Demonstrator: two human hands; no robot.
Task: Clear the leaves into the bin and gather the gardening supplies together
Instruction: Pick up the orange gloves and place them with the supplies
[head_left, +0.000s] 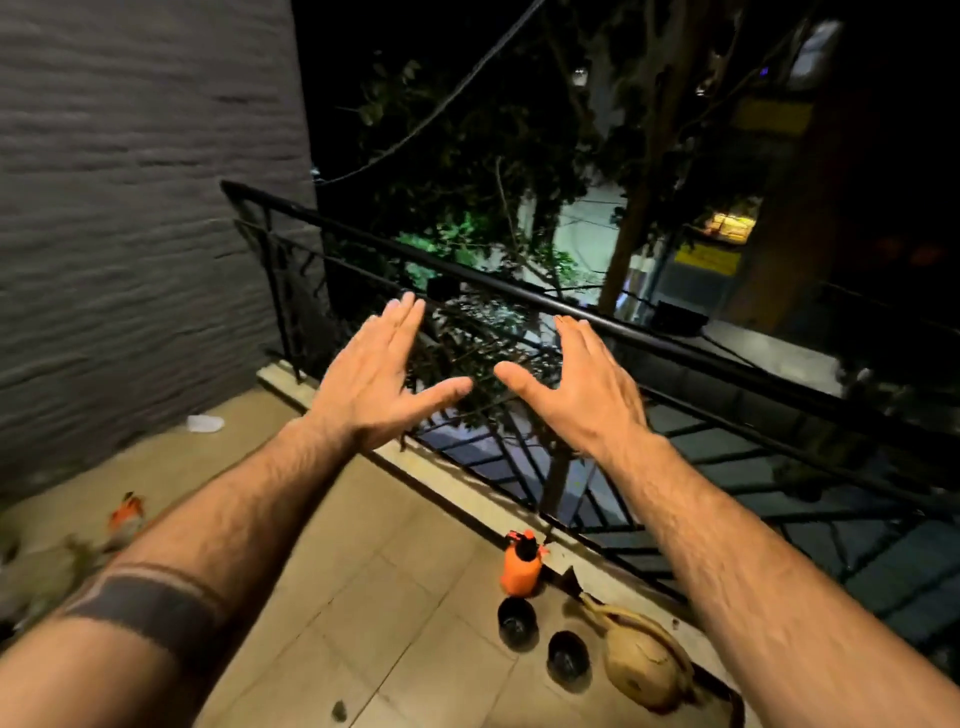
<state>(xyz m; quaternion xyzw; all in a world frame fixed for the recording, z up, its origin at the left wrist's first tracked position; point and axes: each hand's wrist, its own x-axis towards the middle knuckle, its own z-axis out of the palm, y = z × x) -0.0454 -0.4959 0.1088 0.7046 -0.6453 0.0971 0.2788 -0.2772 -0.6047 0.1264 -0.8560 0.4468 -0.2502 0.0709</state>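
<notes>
Both hands are held up flat in front of the railing (519, 296), palms facing out. The left hand (374, 379) and the right hand (582, 389) are spread wide open, and nothing is held in either one. No step looks to be in hand yet; the work seems to be only starting or paused.

The gardening supplies are seen on the tiled floor (363, 545) by its railing edge: an orange spray bottle (518, 565), two small black pots (517, 621) just beside it, and a tan sack-like thing (644, 665) next to those. A blurred orange tool (125, 513) is lying well apart, near the wall side. Blurred leaves (47, 571) are seen by the floor's left edge. No bin can be seen.

Next, the hands would need to be brought down to the leaves, and a bin found.

No writing or brand can be read.
</notes>
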